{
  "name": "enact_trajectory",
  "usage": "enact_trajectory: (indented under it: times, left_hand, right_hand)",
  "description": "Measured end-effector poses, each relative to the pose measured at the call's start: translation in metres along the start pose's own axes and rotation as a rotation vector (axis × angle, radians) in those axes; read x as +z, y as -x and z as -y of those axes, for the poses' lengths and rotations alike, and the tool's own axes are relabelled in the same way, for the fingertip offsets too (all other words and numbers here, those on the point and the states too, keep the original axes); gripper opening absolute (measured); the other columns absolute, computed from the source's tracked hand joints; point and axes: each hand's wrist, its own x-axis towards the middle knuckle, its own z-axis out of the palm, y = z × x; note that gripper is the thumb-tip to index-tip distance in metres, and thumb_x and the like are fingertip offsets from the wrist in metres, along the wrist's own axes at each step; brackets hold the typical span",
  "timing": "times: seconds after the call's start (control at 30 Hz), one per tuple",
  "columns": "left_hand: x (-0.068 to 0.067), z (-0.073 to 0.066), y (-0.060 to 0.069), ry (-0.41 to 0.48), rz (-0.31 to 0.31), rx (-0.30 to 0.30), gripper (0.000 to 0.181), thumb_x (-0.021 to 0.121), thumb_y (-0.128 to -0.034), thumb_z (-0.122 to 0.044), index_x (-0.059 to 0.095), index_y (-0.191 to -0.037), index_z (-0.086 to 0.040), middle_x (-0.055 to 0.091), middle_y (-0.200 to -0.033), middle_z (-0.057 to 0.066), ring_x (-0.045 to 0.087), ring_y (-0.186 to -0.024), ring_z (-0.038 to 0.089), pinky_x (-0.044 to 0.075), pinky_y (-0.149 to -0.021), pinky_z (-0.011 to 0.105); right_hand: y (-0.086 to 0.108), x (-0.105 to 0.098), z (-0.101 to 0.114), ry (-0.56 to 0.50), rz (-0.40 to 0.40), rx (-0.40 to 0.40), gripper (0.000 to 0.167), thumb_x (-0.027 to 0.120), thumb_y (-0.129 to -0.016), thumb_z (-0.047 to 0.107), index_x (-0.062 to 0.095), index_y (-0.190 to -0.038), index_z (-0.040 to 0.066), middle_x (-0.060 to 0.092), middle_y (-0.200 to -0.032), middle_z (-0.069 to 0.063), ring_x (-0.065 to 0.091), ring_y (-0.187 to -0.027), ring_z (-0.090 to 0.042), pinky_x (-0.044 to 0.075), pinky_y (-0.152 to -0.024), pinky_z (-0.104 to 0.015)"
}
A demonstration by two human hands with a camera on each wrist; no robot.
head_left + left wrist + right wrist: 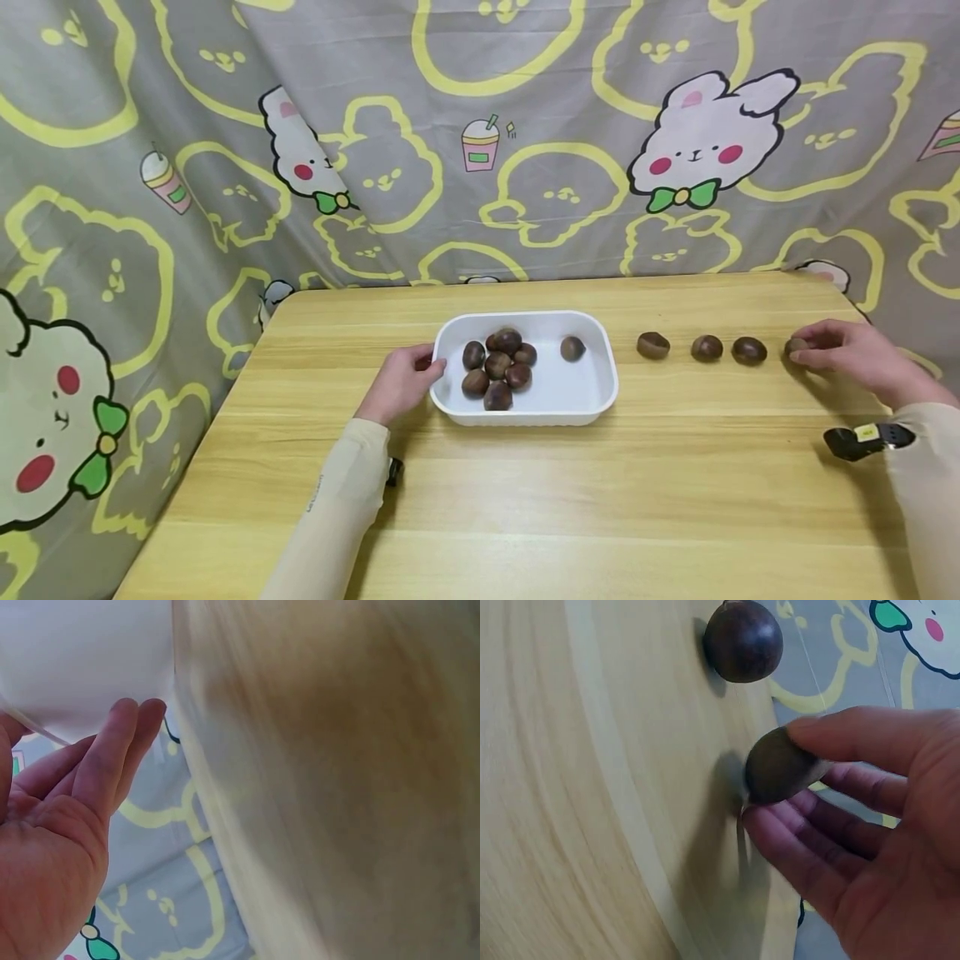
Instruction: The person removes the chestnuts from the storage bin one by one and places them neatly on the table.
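A white rectangular tray holds several brown chestnuts, clustered at its left, with a single chestnut apart at its right. My left hand grips the tray's left end, the thumb over the rim. In the left wrist view, that hand's fingers lie along the tray's outer wall. Far to the right, my right hand pinches a chestnut between thumb and fingertips, at the table surface. Three more chestnuts stand in a row between tray and right hand: one, another and a third.
The wooden table carries everything. Behind and at the left hangs a grey curtain with cartoon prints. A black strap piece sits at the right wrist. The table's far edge runs close behind the tray and the row.
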Motion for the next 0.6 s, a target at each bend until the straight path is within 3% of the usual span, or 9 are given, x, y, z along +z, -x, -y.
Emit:
enact_trajectory:
  times: [0.17,0.43,0.6]
  left_hand:
    - [-0.0013,-0.0013,-0.0013,-0.037,0.021,0.008,0.033,0.061,-0.0962,-0.018,0.066,-0.124,-0.002,0.069,-0.109,0.01,0.063,-0.1,0.021,0.049,-0.088,0.039]
    - [-0.0029,-0.0009,-0.001,-0.029,0.024,0.003,0.033,0.061,-0.0963,-0.018,0.066,-0.124,0.0,0.069,-0.109,0.011,0.063,-0.101,0.022,0.05,-0.088,0.039]
    - [-0.0021,-0.0012,-0.0018,-0.038,0.023,0.007,0.034,0.061,-0.0959,-0.018,0.065,-0.125,0.0,0.069,-0.11,0.012,0.063,-0.101,0.023,0.05,-0.088,0.04]
  right_hand:
    - [0.0004,-0.0006,0.0009,0.088,0.029,-0.014,0.046,0.073,-0.089,0.015,0.054,-0.117,-0.016,0.064,-0.094,-0.011,0.05,-0.073,0.005,0.042,-0.062,-0.018]
    - [-0.002,-0.0012,0.001,0.124,0.068,0.012,0.054,0.071,-0.09,0.029,0.055,-0.121,-0.012,0.065,-0.105,-0.024,0.048,-0.078,0.009,0.039,-0.067,-0.019]
    - [-0.0009,-0.0009,-0.0011,0.139,0.079,0.03,0.056,0.072,-0.09,0.03,0.054,-0.121,-0.013,0.065,-0.105,-0.025,0.052,-0.08,-0.002,0.04,-0.068,-0.023]
